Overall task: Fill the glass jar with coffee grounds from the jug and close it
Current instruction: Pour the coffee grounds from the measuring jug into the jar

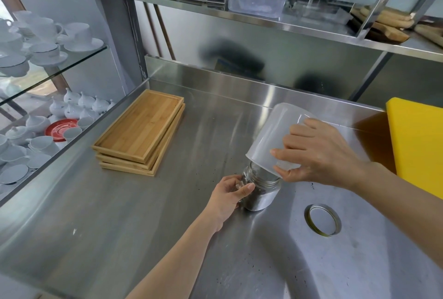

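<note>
Head view: your right hand point(321, 155) grips the upended jug point(273, 135), rim touching the glass jar point(261, 190) mouth; your left hand point(230, 193) clasps the jar on the steel counter point(143, 214); lid point(323, 219) lies nearby.

Both forearms bare, no sleeves, rings or watch on left hand point(229, 194) / right hand point(318, 155).

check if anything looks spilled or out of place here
Yes: dark coffee specks are scattered on the steel counter around the glass jar, some near the lid, which lies off the jar. The jug is tipped mouth-down over the jar.
</note>
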`<state>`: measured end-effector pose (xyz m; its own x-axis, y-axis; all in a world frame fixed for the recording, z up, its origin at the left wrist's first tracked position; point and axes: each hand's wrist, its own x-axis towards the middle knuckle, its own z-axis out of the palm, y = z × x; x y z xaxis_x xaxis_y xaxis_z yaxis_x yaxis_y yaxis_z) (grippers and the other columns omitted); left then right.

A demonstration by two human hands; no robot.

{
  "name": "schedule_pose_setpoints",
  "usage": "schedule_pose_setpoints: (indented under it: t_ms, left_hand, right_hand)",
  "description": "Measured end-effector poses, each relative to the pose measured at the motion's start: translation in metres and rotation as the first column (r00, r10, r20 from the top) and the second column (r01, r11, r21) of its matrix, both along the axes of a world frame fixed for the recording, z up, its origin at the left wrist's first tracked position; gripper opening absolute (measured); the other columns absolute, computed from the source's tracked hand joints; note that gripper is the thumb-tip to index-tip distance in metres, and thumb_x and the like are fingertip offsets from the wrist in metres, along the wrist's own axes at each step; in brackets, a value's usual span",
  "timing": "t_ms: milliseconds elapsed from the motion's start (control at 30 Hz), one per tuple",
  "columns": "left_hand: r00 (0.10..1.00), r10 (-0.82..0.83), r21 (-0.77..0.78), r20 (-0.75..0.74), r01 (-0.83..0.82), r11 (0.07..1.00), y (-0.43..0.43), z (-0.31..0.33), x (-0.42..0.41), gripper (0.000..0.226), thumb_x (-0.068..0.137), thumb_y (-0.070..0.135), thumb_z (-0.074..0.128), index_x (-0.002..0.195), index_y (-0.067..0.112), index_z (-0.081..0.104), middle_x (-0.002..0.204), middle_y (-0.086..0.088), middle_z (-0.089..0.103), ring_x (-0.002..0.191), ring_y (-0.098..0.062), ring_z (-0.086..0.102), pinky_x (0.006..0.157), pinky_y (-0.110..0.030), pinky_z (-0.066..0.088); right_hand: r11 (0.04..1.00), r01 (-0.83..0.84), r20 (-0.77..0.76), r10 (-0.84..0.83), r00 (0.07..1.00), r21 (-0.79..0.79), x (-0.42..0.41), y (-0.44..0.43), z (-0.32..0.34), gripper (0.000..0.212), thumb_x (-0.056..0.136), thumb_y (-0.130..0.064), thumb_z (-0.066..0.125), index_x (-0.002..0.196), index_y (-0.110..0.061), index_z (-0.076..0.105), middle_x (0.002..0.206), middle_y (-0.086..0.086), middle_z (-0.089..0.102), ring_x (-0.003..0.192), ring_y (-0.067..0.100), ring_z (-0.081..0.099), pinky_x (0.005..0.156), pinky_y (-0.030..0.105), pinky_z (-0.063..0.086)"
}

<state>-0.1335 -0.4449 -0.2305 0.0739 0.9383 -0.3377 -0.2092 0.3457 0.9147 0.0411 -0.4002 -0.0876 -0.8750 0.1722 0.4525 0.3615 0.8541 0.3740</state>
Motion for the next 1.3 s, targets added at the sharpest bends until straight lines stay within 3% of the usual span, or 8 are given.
schedule_pose_setpoints:
  t_ms: [267,433,633,800,933,1033,1167,1300]
  left_hand:
    - [0.999,-0.001,0.024,-0.036,0.002,1.000,0.001,-0.004,0.002,0.007,0.079,0.028,0.071,0.083,0.023,0.067,0.116,0.005,0.051,0.099,-0.014,0.058,0.084,-0.028,0.047]
    - [0.999,0.012,0.013,-0.037,-0.011,1.000,0.002,-0.006,0.002,0.006,0.078,0.027,0.072,0.081,0.025,0.067,0.113,0.007,0.051,0.101,-0.016,0.058,0.093,-0.034,0.046]
    - [0.998,0.000,0.021,-0.059,0.001,1.000,0.002,-0.006,0.002,0.004,0.078,0.028,0.071,0.080,0.027,0.068,0.109,0.011,0.051,0.097,-0.014,0.057,0.092,-0.034,0.046]
    - [0.996,-0.016,0.032,-0.092,0.019,0.999,0.003,-0.006,0.001,0.003,0.080,0.028,0.070,0.080,0.027,0.067,0.109,0.011,0.051,0.094,-0.012,0.058,0.090,-0.035,0.047]
    - [0.991,-0.039,0.034,-0.129,0.044,0.998,0.003,-0.007,0.000,0.006,0.082,0.032,0.068,0.087,0.030,0.064,0.113,0.011,0.050,0.098,-0.016,0.058,0.091,-0.038,0.049]
    - [0.990,-0.044,0.037,-0.136,0.049,0.998,0.004,-0.009,-0.001,0.007,0.083,0.032,0.066,0.089,0.030,0.064,0.115,0.011,0.050,0.101,-0.015,0.057,0.094,-0.040,0.049]
    - [0.992,-0.052,0.040,-0.115,0.056,0.998,0.003,-0.009,0.000,0.007,0.083,0.029,0.065,0.090,0.027,0.064,0.116,0.011,0.049,0.098,-0.012,0.058,0.087,-0.032,0.049]
    - [0.991,-0.058,0.039,-0.123,0.063,0.997,0.004,-0.010,-0.001,0.012,0.083,0.029,0.065,0.085,0.017,0.063,0.114,0.013,0.050,0.092,-0.011,0.058,0.083,-0.029,0.049]
  right_hand:
    - [0.994,-0.047,0.096,0.038,0.995,0.100,-0.005,-0.005,0.000,0.023,0.084,-0.022,0.053,0.071,-0.011,0.069,0.059,0.006,0.060,0.053,0.023,0.053,0.046,0.030,0.045]
    - [0.997,-0.041,0.054,0.038,0.998,0.062,0.001,-0.005,-0.002,0.043,0.097,-0.025,0.034,0.074,-0.010,0.067,0.060,0.007,0.062,0.053,0.025,0.056,0.044,0.034,0.048]
    - [0.997,-0.036,0.057,0.032,0.998,0.074,0.002,-0.010,-0.001,0.025,0.098,-0.025,0.033,0.089,-0.012,0.053,0.061,0.006,0.063,0.056,0.023,0.057,0.047,0.034,0.050]
    - [0.984,0.097,-0.221,-0.130,0.967,-0.151,0.006,-0.010,-0.002,0.043,0.093,-0.040,0.043,0.080,-0.010,0.071,0.058,0.009,0.060,0.053,0.027,0.051,0.046,0.034,0.046]
    - [0.911,0.114,-0.452,-0.301,0.840,-0.395,0.018,-0.012,0.000,0.054,0.088,-0.051,0.050,0.083,-0.001,0.072,0.062,0.017,0.062,0.057,0.026,0.050,0.052,0.033,0.047]
    - [0.814,0.093,-0.546,-0.465,0.697,-0.574,0.029,-0.018,-0.003,0.047,0.084,-0.057,0.049,0.092,-0.014,0.066,0.075,0.014,0.063,0.067,0.023,0.050,0.060,0.024,0.044]
    - [0.634,0.075,-0.554,-0.721,0.416,-0.770,0.037,-0.019,-0.011,0.006,0.088,-0.026,0.058,0.083,-0.026,0.062,0.081,0.008,0.063,0.080,0.030,0.055,0.069,0.035,0.049]
    - [0.471,-0.121,-0.481,-0.873,0.077,-0.874,0.049,-0.008,-0.033,0.020,0.090,-0.021,0.058,0.085,-0.003,0.065,0.092,0.027,0.059,0.078,0.020,0.047,0.064,0.027,0.039]
